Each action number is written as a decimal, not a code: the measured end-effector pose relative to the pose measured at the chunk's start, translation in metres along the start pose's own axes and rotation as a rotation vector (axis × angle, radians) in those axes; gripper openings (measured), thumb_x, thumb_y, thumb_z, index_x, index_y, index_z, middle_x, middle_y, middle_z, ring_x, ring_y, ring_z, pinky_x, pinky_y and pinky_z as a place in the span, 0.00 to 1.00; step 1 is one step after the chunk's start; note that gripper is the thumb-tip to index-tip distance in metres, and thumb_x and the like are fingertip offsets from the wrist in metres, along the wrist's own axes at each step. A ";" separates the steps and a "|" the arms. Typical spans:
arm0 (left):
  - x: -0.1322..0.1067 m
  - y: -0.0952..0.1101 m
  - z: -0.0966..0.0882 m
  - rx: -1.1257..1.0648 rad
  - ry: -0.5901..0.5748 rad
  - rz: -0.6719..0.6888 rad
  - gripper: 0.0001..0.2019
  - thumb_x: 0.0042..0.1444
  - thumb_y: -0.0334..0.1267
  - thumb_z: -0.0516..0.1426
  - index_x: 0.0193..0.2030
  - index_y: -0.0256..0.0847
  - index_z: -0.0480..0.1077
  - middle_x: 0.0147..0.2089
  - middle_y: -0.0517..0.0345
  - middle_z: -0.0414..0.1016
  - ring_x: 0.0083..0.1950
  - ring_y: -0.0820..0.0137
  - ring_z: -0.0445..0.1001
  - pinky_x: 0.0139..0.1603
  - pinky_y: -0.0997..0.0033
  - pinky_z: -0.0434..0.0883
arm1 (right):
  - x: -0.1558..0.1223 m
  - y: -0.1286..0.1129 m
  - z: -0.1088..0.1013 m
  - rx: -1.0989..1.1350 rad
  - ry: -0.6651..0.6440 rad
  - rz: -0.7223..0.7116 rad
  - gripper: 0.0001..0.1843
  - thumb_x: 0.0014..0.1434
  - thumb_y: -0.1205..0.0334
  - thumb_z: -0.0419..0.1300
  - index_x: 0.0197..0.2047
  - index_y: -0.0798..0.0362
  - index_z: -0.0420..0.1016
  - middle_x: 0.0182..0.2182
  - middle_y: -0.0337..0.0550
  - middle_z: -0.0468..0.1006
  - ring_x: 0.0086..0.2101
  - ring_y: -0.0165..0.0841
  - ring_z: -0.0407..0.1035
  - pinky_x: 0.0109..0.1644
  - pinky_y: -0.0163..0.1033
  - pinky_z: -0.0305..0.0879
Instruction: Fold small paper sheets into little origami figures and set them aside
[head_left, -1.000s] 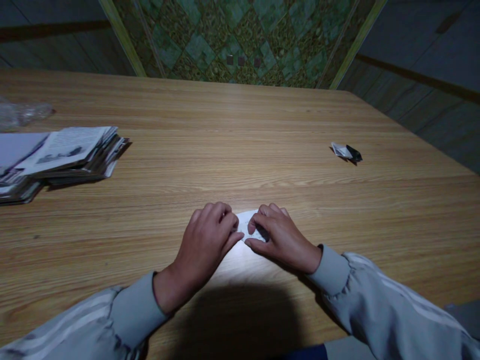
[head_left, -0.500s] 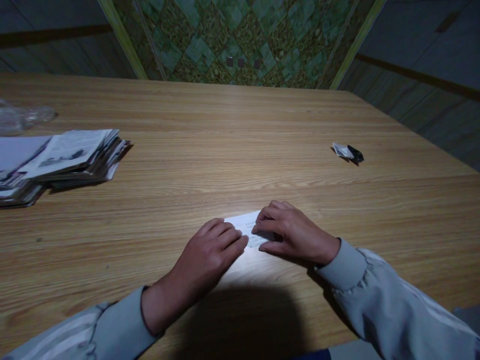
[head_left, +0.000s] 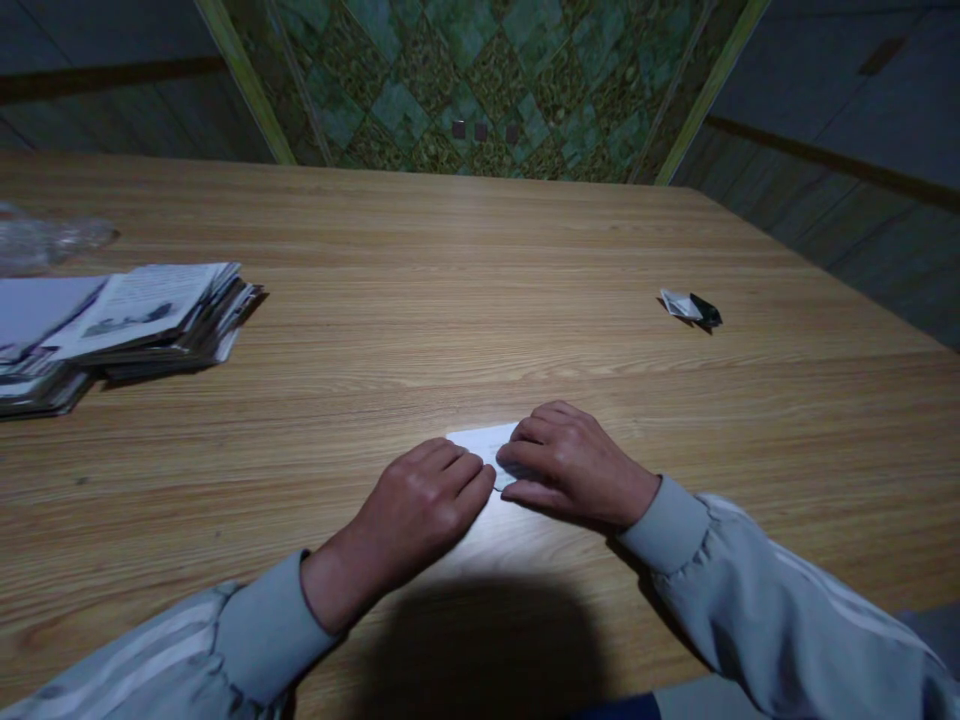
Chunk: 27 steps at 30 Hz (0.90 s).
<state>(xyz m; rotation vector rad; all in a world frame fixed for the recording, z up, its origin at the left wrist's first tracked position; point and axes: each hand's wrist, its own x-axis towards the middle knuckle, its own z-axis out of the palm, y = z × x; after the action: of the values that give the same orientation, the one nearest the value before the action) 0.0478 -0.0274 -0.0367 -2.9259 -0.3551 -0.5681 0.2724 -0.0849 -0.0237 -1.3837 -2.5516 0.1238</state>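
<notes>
A small white piece of paper (head_left: 482,441) with faint print lies on the wooden table, mostly covered by my two hands. My left hand (head_left: 424,495) rests on its left end, fingers bent together and pressing down at the edge. From the right, my right hand (head_left: 574,465) curls over the other end, its fingers and thumb closed on the paper. The fingertips of both hands nearly meet at the near edge. What lies under the fingers is hidden.
A stack of printed papers (head_left: 150,310) sits at the left of the table (head_left: 450,270), with crumpled clear plastic (head_left: 56,240) behind it. A folded white and black paper piece (head_left: 690,308) lies at the right. A patterned wall (head_left: 480,80) stands beyond.
My right hand has slid slightly left along the paper, towards my left hand, and covers more of it. My left hand has barely moved.
</notes>
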 end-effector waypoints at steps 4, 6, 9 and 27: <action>-0.002 -0.002 0.002 -0.008 0.032 -0.024 0.14 0.67 0.28 0.50 0.30 0.40 0.70 0.27 0.58 0.71 0.29 0.66 0.69 0.31 0.65 0.66 | -0.001 0.002 0.001 0.003 0.001 -0.009 0.18 0.66 0.44 0.58 0.41 0.50 0.78 0.35 0.45 0.77 0.37 0.38 0.66 0.42 0.43 0.54; -0.004 -0.002 0.003 -0.013 0.038 -0.067 0.13 0.67 0.28 0.51 0.31 0.40 0.70 0.27 0.58 0.72 0.29 0.65 0.71 0.31 0.65 0.67 | -0.001 0.001 0.001 -0.027 0.006 -0.017 0.12 0.68 0.53 0.57 0.41 0.50 0.78 0.35 0.45 0.78 0.38 0.38 0.67 0.44 0.44 0.55; -0.010 0.000 0.004 -0.012 0.052 -0.101 0.12 0.68 0.29 0.51 0.35 0.39 0.73 0.30 0.56 0.75 0.32 0.64 0.74 0.33 0.64 0.71 | -0.002 0.000 0.002 -0.036 0.007 -0.049 0.10 0.69 0.62 0.55 0.40 0.50 0.78 0.37 0.44 0.80 0.39 0.37 0.67 0.46 0.44 0.56; -0.037 0.006 0.005 -0.117 -0.005 -0.041 0.14 0.64 0.33 0.56 0.55 0.42 0.72 0.56 0.42 0.76 0.58 0.50 0.74 0.54 0.47 0.74 | 0.009 0.007 0.022 0.421 0.145 0.284 0.08 0.61 0.62 0.68 0.31 0.53 0.77 0.30 0.39 0.75 0.37 0.34 0.65 0.44 0.40 0.56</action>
<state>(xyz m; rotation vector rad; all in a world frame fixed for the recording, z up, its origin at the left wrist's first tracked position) 0.0181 -0.0401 -0.0559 -3.0393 -0.3961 -0.6065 0.2673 -0.0725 -0.0450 -1.5029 -2.0452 0.5526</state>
